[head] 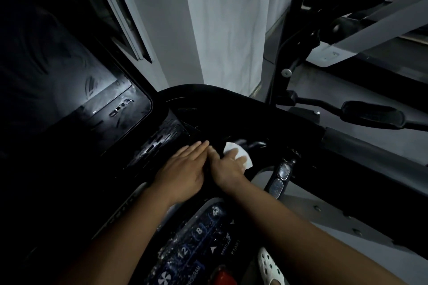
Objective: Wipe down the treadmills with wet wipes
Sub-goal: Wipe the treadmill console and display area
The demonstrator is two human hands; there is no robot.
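I am bent over a black treadmill console (266, 111). My right hand (228, 164) lies flat with straight fingers on a white wet wipe (245, 154), pressing it onto the glossy black tray area right of the console's centre. My left hand (185, 166) rests flat beside it, fingers straight, on the black surface next to a perforated speaker grille (157, 141). The two hands nearly touch. Most of the wipe is hidden under my right fingers.
A dark screen (58, 71) fills the left. A wet button panel (196, 238) with numbers and a red stop knob (223, 275) sits below my arms. A handlebar with silver sensors (280, 178) runs to the right. Another exercise machine (347, 30) stands beyond, beside a white pillar (231, 41).
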